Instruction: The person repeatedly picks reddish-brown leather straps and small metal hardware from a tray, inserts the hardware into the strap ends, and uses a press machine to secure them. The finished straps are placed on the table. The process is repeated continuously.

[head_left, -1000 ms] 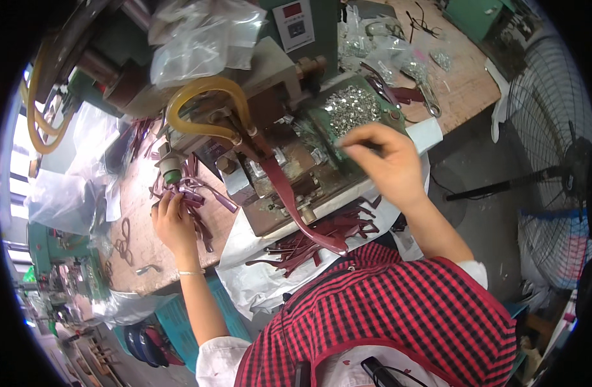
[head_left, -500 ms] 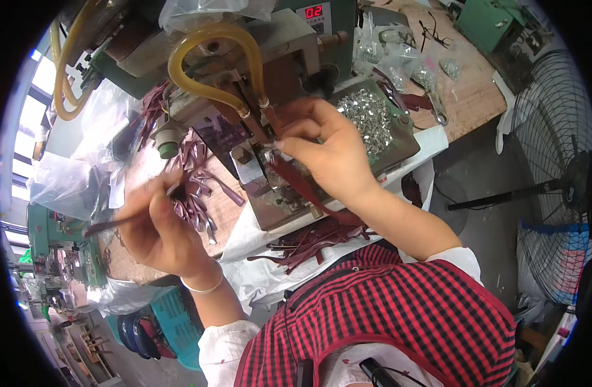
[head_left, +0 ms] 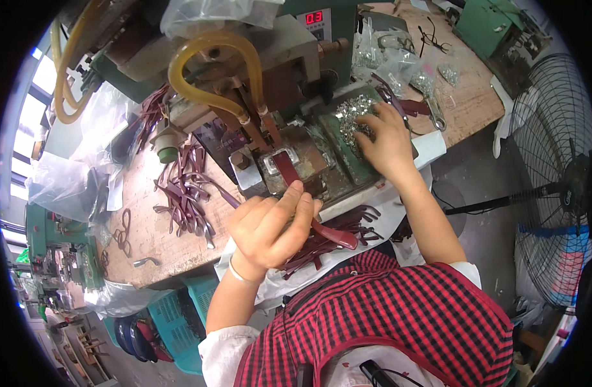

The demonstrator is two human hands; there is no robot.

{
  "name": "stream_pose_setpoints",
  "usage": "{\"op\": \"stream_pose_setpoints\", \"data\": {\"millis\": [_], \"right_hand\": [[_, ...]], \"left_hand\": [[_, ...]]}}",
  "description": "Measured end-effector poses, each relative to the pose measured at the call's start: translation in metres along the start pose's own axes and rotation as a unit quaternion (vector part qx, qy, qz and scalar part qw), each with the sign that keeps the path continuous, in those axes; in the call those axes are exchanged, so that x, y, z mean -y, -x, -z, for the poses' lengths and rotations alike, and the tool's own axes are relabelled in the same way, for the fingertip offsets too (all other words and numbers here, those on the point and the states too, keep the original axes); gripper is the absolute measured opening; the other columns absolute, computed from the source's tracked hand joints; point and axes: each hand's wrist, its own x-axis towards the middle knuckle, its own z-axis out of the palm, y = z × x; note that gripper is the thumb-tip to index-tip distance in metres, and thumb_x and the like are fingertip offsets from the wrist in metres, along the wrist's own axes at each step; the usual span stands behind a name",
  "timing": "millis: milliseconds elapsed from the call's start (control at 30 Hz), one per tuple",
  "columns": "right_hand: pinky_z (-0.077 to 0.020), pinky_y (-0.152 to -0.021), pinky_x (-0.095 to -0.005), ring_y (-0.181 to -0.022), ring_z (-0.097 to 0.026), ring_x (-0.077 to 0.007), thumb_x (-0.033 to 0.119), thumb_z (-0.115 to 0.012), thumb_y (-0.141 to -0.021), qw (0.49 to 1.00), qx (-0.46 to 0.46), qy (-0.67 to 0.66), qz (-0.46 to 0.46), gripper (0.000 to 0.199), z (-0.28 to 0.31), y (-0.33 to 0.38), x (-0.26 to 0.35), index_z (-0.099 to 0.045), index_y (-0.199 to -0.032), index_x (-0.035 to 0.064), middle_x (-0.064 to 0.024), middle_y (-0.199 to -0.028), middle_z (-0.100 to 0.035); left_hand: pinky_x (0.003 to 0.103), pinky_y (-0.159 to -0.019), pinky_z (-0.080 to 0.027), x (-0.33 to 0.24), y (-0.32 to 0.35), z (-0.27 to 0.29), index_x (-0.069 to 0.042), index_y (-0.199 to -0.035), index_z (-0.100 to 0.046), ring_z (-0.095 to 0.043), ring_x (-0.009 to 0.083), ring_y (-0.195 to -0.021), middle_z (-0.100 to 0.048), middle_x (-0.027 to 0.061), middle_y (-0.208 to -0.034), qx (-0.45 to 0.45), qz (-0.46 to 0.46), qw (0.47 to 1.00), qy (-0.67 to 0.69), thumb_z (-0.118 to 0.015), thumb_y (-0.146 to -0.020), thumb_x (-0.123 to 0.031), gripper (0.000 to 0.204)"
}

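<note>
My left hand [head_left: 270,232] is closed, pinching a dark red eyeglass temple [head_left: 334,235] between thumb and fingers. The temple's far end lies on the metal fixture [head_left: 289,155] of a bench machine, just below two copper-coloured electrodes [head_left: 265,132]. A second thin dark red strip pokes out beside the same hand; its grip there is hidden. My right hand [head_left: 389,142] reaches into a green tray [head_left: 334,122] on the right. Its curved fingers are apart, touching a pile of small shiny metal pieces [head_left: 354,113].
Dark red temples [head_left: 186,200] lie heaped left of the machine, and more [head_left: 367,219] rest on white cloth by my apron. Yellow hoses [head_left: 212,39] loop above the fixture. A wrench [head_left: 436,113] and bagged metal parts [head_left: 421,80] lie right. A fan [head_left: 560,187] stands beside the bench.
My left hand has moved right from over the heap to the temple at the fixture. My right hand has left the fixture and moved right into the tray.
</note>
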Motion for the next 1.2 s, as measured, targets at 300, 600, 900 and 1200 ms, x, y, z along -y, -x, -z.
{"op": "stream_pose_setpoints", "data": {"millis": [300, 600, 900, 1200], "right_hand": [[-0.0518, -0.091, -0.0474, -0.129, -0.055, -0.0329, 0.013, -0.072, -0.082, 0.976, 0.047, -0.028, 0.212, 0.026, -0.022, -0.014, 0.005, -0.066, -0.106, 0.0068, -0.0118, -0.134, -0.062], [-0.0514, -0.076, -0.0509, -0.091, -0.064, -0.0413, 0.005, -0.062, -0.089, 0.995, -0.039, 0.010, 0.095, 0.012, -0.014, -0.024, -0.033, -0.061, -0.100, 0.0027, -0.0190, -0.094, -0.065], [-0.0538, -0.078, -0.0388, -0.086, -0.069, -0.0314, 0.012, -0.069, -0.090, 0.969, -0.107, -0.215, -0.050, 0.013, -0.012, -0.010, 0.010, -0.074, -0.100, 0.0056, -0.0128, -0.093, -0.073], [-0.0511, -0.082, -0.0257, -0.089, -0.066, -0.0109, 0.008, -0.071, -0.093, 0.947, -0.102, -0.270, -0.144, 0.016, 0.029, 0.028, -0.026, -0.074, -0.107, 0.0003, -0.0052, -0.096, -0.074]], "left_hand": [[0.028, -0.048, -0.044, -0.001, 0.006, 0.000, -0.005, -0.096, -0.073, -0.064, 0.0174, -0.060, -0.075, 0.0117, -0.094, 0.006, 0.009, 1.000, 0.006, -0.085, -0.078, -0.006, 0.021], [0.032, -0.071, -0.054, 0.000, 0.093, 0.033, 0.002, -0.099, -0.073, -0.069, 0.0226, -0.076, -0.074, 0.0137, -0.090, -0.097, 0.349, 0.926, -0.106, -0.073, -0.089, 0.000, 0.010], [0.044, -0.078, -0.050, 0.099, 0.118, 0.005, -0.007, -0.079, -0.073, -0.061, 0.0334, -0.091, -0.065, 0.0093, -0.087, 0.121, 0.468, 0.834, -0.265, -0.080, -0.084, -0.029, 0.024], [0.047, -0.085, -0.055, 0.111, 0.166, 0.020, -0.001, -0.078, -0.076, -0.067, 0.0384, -0.092, -0.069, 0.0188, -0.094, 0.333, 0.529, 0.759, -0.183, -0.075, -0.071, -0.019, 0.019]]}}
